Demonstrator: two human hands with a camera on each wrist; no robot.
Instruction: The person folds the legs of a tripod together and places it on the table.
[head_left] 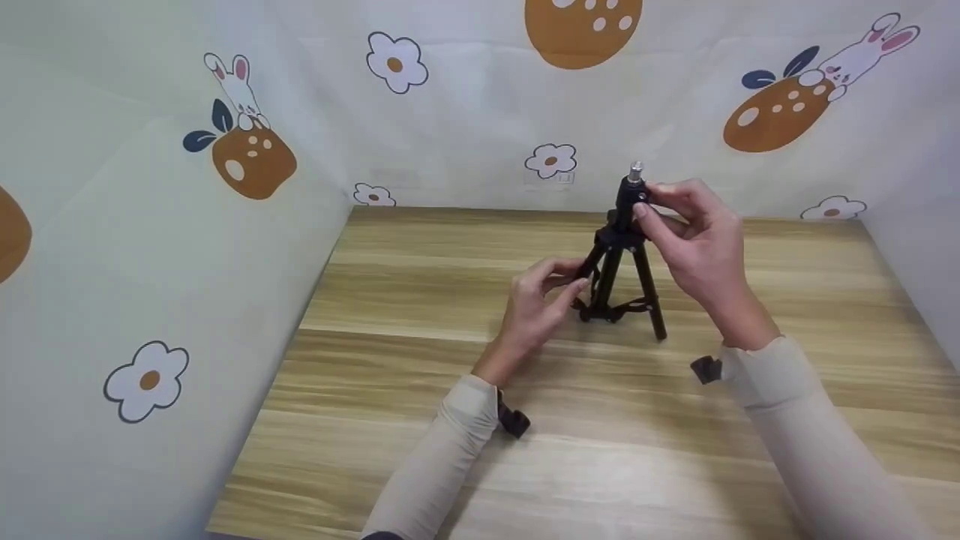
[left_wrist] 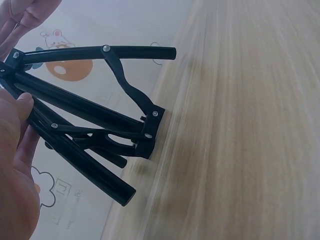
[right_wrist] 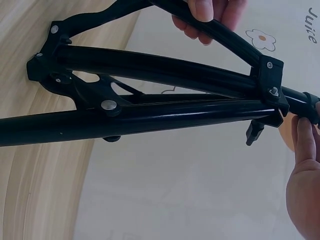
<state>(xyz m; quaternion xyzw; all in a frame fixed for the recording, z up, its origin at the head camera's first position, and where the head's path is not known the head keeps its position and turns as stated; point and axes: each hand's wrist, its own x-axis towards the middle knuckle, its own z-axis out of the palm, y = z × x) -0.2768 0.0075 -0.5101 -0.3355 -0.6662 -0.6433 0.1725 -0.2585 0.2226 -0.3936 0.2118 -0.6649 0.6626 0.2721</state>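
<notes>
A small black tripod stands on the wooden table with its legs spread and a silver stud at its top. My left hand pinches one of its legs between thumb and fingers; in the left wrist view the thumb of that hand lies along the leg. My right hand holds the collar at the top of the centre column, just under the stud. The right wrist view shows the leg braces, joined to the column's lower end, and a small knob below the leg hub.
The wooden table runs back to a pale wall covering printed with oranges, rabbits and flowers. Similar covering closes off the left side. Black wrist-worn pieces stick out from both sleeves, close over the table.
</notes>
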